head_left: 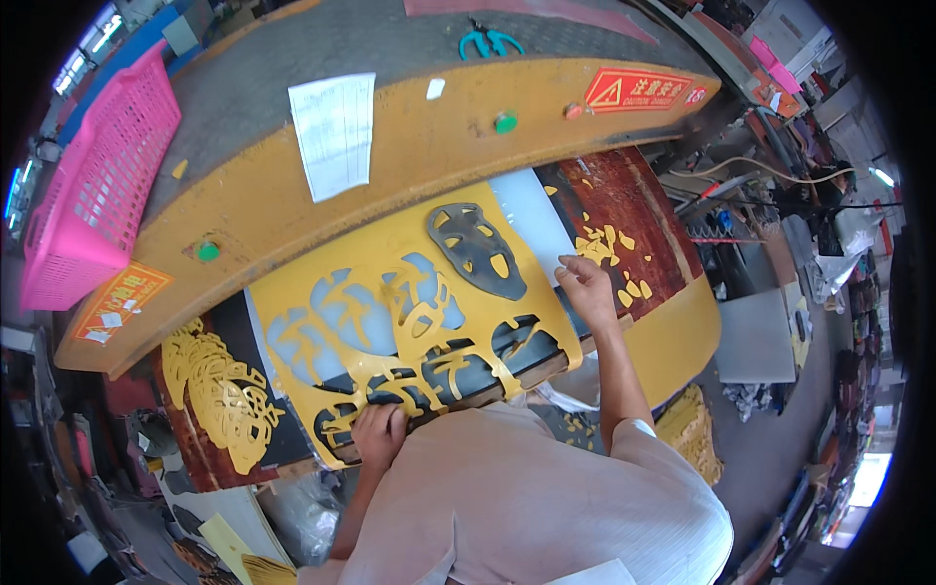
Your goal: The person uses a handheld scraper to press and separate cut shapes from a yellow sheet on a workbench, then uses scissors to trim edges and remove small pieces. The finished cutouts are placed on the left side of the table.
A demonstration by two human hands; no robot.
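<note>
A yellow sheet (pixel 385 252) with several shaped cut-outs lies over a pale cutting board, and its near end hangs over the front edge. On its far right part rests a dark, shoe-shaped cutting die (pixel 475 255) with openings through which yellow shows. At the sheet's near left edge, my left hand (pixel 378 435) is closed, its curled fingers gripping the perforated border. My right hand (pixel 587 291) hovers by the sheet's right edge, below and right of the die. Its fingers are loosely bent and apart, with nothing visible in them.
An ochre press beam (pixel 429 127) with green buttons spans the far side. A pink basket (pixel 102 185) and teal-handled scissors (pixel 490 42) sit on top. Cut yellow pieces (pixel 219 395) are heaped at left; small yellow scraps (pixel 604 244) lie at right.
</note>
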